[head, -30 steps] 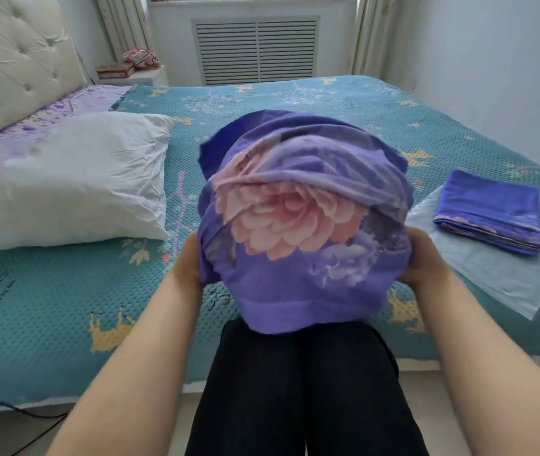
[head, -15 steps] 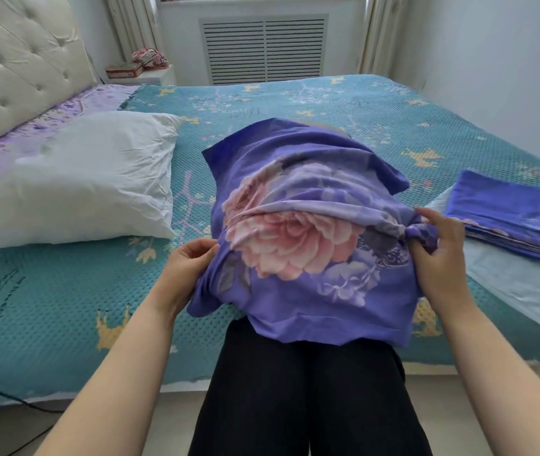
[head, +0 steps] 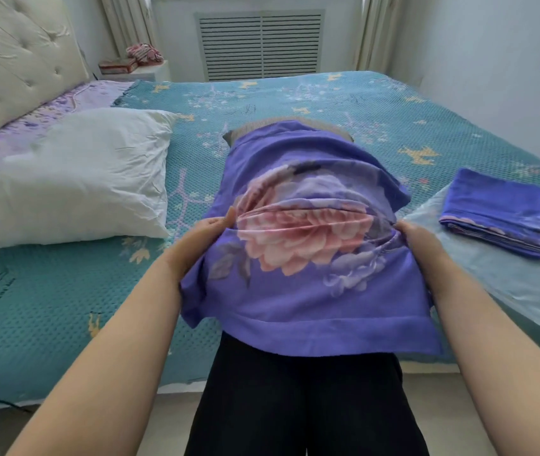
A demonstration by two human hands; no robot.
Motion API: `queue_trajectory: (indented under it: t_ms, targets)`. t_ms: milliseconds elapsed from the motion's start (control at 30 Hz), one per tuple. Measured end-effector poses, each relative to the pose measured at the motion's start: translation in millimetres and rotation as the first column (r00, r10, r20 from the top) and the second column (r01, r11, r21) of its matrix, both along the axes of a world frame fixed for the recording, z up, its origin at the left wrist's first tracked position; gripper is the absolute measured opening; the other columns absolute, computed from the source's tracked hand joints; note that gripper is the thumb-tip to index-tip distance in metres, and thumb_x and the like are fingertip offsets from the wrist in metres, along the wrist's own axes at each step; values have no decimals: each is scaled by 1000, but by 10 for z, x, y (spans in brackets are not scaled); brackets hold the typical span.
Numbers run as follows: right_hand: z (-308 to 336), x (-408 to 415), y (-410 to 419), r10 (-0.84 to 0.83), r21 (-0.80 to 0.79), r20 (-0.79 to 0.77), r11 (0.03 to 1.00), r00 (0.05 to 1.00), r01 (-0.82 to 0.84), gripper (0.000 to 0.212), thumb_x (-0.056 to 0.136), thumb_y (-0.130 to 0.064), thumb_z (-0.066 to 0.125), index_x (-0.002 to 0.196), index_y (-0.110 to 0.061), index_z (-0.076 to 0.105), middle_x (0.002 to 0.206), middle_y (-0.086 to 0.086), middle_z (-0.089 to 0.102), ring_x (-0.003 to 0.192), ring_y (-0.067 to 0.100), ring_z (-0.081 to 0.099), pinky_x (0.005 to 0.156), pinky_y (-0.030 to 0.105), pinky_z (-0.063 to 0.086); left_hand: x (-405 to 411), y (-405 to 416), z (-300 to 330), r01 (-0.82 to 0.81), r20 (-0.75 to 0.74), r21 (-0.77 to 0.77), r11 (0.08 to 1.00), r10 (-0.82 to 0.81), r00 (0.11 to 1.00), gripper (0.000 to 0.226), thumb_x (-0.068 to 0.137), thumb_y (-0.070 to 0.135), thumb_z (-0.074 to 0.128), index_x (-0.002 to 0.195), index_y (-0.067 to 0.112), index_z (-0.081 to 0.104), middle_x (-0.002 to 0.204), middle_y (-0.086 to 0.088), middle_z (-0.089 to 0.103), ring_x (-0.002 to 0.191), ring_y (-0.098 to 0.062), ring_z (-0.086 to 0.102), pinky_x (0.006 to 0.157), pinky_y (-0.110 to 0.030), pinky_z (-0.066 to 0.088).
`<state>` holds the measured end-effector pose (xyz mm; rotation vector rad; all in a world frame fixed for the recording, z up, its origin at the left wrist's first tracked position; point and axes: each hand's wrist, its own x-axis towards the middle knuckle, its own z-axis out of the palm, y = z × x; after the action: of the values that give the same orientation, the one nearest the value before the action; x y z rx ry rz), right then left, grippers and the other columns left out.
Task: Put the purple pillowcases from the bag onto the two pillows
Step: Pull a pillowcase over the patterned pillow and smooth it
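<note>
At the near edge of the bed, a purple pillowcase (head: 305,258) printed with a large pink flower is seen drawn most of the way over a pillow (head: 282,125), whose grey far end is left showing beyond the cloth. The covered pillow is held between the two hands, its near hem hanging loose over the person's dark trousers (head: 301,399). The left side of the pillowcase is gripped by the left hand (head: 196,245), with the thumb laid on top of the fabric and the fingers hidden beneath it. The right side is met by the right hand (head: 420,245), which is pressed against the bunched cloth; its fingers are tucked out of sight, so it cannot be told whether the fabric is clasped. Creases are pulled straight across the flower between the two hands.

To the right, well apart from the right hand, a second pillowcase (head: 499,215) is seen folded flat on a clear plastic bag (head: 505,284) spread on the bed. To the left, a bare white pillow (head: 77,179) is laid near the headboard (head: 15,60). Everything is carried by a teal patterned bedspread (head: 64,307).
</note>
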<state>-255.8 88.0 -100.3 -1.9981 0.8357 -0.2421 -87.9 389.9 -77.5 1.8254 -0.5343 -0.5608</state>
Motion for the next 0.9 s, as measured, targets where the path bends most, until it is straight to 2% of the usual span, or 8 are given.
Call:
queue_trajectory:
  t_ms: [33,100,167,300,467,667,800,900]
  targets:
    - [55,-8,11,-4,-108,-21,994,1000,1,33,84,-23,55,54,-11,51,73,15,60,79,25,55,75,36,38,38,38,-2,17,75,-25,1000,-16,997,25,95,37,49,88,22,68,80,16,69,84,0,60,81,-16,47]
    - [227,-86,145,-15,-198,183,979,983,52,31,96,-21,48,66,-16,51,70,6,55,73,23,49,64,25,36,44,118,42,83,132,-108,991,-69,989,13,89,27,62,82,18,67,71,13,67,71,0,57,70,-14,45]
    - [380,-147,310,134,-285,323,958,937,-39,20,95,-30,53,80,-18,58,73,-6,56,68,7,51,58,9,37,-15,130,120,135,194,-120,984,-110,975,8,86,17,66,79,14,66,66,7,62,61,-2,51,61,-13,41]
    - [461,8,412,383,-571,58,770,922,-284,17,84,-34,67,86,-19,59,79,-2,57,73,14,52,68,28,37,-8,-107,223,-17,551,108,994,-45,834,9,90,18,61,82,15,60,63,6,55,54,-1,45,56,-15,36]
    - [449,352,317,213,-327,261,937,941,-121,23,88,-30,64,78,-10,62,68,4,58,64,13,50,68,28,38,115,-412,284,-82,221,43,996,71,973,28,95,25,53,68,19,58,59,10,53,71,-13,48,61,-26,38]
    - [412,204,306,165,-337,82,933,983,-128,56,86,-52,58,50,-14,37,47,2,38,48,17,37,53,35,29,124,-265,392,62,238,442,895,-183,954,46,87,54,55,68,13,65,60,1,56,56,-14,47,54,-25,38]
    - [508,-48,265,213,-361,-231,887,949,-287,40,91,-41,56,61,-15,50,65,3,52,69,21,49,56,31,32,186,-265,339,-63,166,23,998,58,984,27,97,27,49,74,15,56,68,-4,52,64,-18,46,54,-28,36]
    - [497,3,296,103,-426,-130,893,986,-149,37,97,-31,49,66,-10,53,79,11,55,78,21,48,64,31,31,181,-452,259,-174,304,35,984,155,940,33,97,22,47,66,14,55,66,-2,53,68,-15,47,61,-29,37]
